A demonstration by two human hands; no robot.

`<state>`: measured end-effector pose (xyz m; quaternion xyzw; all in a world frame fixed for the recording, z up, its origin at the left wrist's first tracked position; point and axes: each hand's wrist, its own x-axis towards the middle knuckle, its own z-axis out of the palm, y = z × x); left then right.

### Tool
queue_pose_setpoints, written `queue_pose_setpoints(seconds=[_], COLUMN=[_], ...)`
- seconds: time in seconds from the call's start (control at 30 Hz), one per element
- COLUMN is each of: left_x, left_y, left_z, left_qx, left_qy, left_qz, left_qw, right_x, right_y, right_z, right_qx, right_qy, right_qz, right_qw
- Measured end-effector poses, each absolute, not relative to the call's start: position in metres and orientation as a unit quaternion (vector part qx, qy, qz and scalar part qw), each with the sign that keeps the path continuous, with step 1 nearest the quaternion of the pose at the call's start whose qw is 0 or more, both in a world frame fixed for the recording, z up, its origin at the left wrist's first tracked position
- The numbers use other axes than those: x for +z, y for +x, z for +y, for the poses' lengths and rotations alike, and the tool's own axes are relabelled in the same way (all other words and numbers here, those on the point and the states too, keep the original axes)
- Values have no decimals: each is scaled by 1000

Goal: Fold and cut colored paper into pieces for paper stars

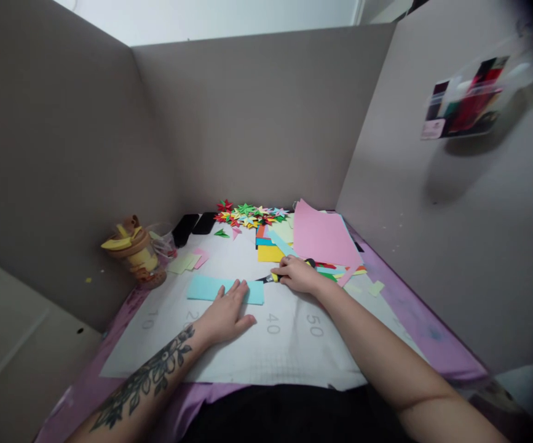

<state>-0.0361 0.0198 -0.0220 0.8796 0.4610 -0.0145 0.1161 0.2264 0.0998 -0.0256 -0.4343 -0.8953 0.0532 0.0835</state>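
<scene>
L hand (227,315) flat on blue paper (203,288), fingers slightly spread, thumb out wide. R hand (297,275) closed round knife (274,278), blade near paper's top R corner; I can't tell from this cam if they touch. Paper's on white mat (321,363), approx above "20".

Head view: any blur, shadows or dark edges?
Head view: right edge fades to black; clear holder at upper right looks smeared, its soft shadow below on the grey panel; left hand and blue paper look sharper.
</scene>
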Motion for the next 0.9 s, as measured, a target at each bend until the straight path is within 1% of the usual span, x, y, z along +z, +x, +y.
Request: queue_pose_setpoints(seconds=[0.2, 0.3, 0.53, 0.9], left_x=[-24, -23, -23, -28], left_y=[-43, -44, -43, -46], left_z=[12, 10, 11, 11], left_qx=[-29, -36, -43, -29], left_qy=[831, 834, 835, 842], left_qz=[547, 541, 539, 531], left_qw=[97, 104, 104, 95], right_x=[-28, -27, -23, -24], right_y=[225, 222, 212, 199], right_z=[100, 101, 105, 113], right_qx=[48, 45, 49, 46], right_qy=[-435, -427, -426, -424], right_qz=[-895, -898, -899, -901], right_qw=[91, 99, 84, 82])
